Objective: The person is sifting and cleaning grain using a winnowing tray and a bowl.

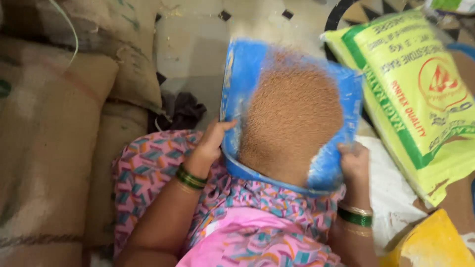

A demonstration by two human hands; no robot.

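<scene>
A blue winnowing tray (241,74) is tilted above my lap and carries a heap of fine reddish-brown grain (292,113). My left hand (213,141) grips the tray's left edge, thumb on the rim. At the near right corner, my right hand (354,163) is closed on the tray. Both wrists wear green bangles. A pink patterned cloth (252,232) covers my lap under the tray.
Brown burlap sacks (49,128) are stacked at the left. A yellow-green printed bag (420,94) lies at the right, a yellow bag (435,244) at the lower right on white sheeting (391,198). A dark cloth (180,111) lies on the tiled floor.
</scene>
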